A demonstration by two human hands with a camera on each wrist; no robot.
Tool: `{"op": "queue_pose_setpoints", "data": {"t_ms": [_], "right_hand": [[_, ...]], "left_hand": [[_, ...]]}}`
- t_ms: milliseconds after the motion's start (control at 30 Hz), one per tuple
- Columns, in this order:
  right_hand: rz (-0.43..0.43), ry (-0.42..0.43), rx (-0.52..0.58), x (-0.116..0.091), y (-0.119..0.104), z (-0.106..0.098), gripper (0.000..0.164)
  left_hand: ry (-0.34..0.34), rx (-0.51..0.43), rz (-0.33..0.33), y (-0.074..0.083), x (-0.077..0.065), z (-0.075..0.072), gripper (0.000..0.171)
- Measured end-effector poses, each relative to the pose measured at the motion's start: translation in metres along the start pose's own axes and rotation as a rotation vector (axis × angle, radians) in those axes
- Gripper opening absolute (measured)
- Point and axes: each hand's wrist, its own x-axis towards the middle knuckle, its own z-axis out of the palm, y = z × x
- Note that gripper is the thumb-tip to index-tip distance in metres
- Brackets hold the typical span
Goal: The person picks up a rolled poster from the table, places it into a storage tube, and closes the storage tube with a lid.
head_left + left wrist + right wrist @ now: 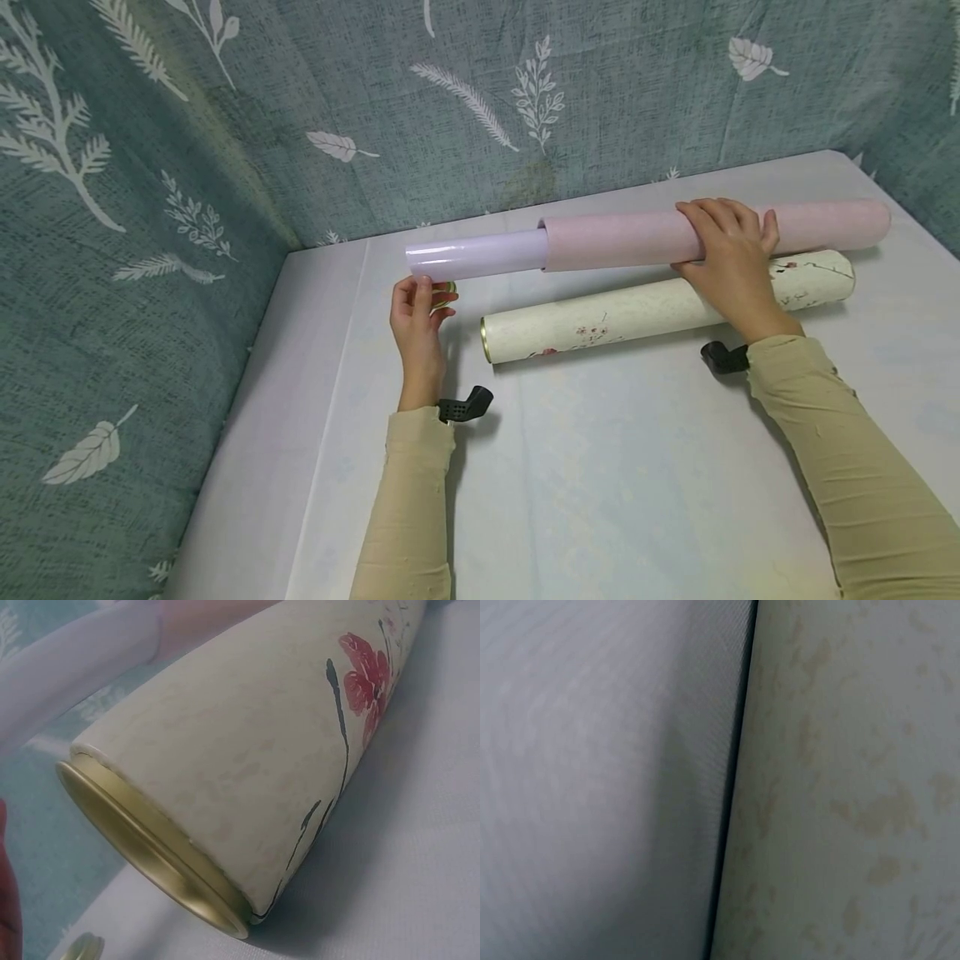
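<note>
My left hand (420,321) is at the left end of a glossy white rolled sheet (480,254), its thumb at the sheet's lower edge and its fingers curled beneath. The sheet sticks out of the left opening of a long pink tube (615,240). Partway along that tube, my right hand (731,267) grips it, fingers over the top and thumb on the near side. A cream tube (637,315) with red flowers lies in front of the pink one, under my right hand. It has a gold rim (150,847) at its left end.
A small gold lid (447,293) shows behind my left fingers, partly hidden. White cloth covers the table (600,467). A green leaf-patterned curtain (465,100) hangs behind and to the left. A black wrist camera mount (467,406) juts out from the left wrist.
</note>
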Motion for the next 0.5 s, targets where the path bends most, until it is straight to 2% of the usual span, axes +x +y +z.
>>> {"op": "queue_pose_setpoints", "data": {"t_ms": [500], "right_hand": [[-0.003,0.007,-0.002,0.0005,0.0005,0.0008,0.068]], "left_hand": [[-0.048,0.024,-0.005,-0.0018,-0.0007,0.0002,0.024]]}}
